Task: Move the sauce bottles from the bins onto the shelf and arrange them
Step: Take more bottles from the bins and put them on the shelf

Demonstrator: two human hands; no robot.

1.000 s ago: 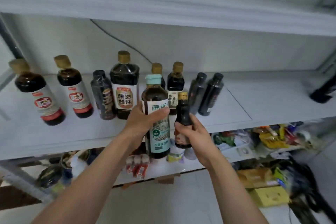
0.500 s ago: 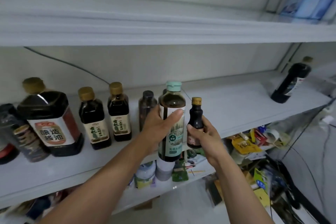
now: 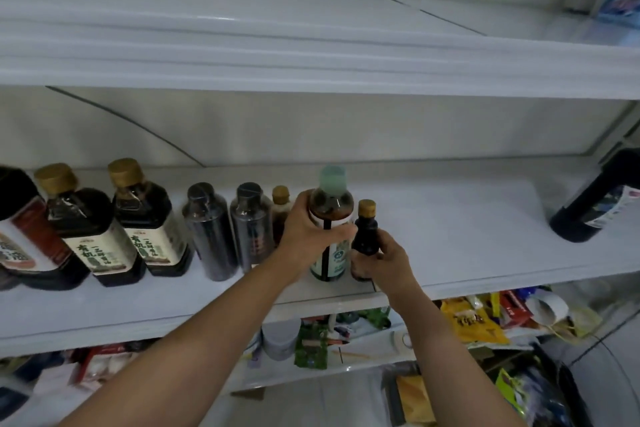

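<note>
Row of bottles (image 3: 149, 218) up on shelf (image 3: 450, 218) | left hand (image 3: 306, 229) grips tall bottle (image 3: 330, 222), right hand (image 3: 384, 260) grips small bottle (image 3: 364, 232) | both landing, bins unseen

Raised the tall clear bottle of dark sauce with a teal cap (image 3: 331, 211) from in front of and below the front edge of the white shelf board (image 3: 450, 236) to just inside that edge; base now level with the board, contact not confirmable. Moved the left hand (image 3: 308, 229) from the label up to the bottle's shoulder. Brought the small dark bottle with a gold cap (image 3: 364, 232), gripped by the right hand (image 3: 388, 262), over the same front edge, closer against the taller bottle's right side.
</note>
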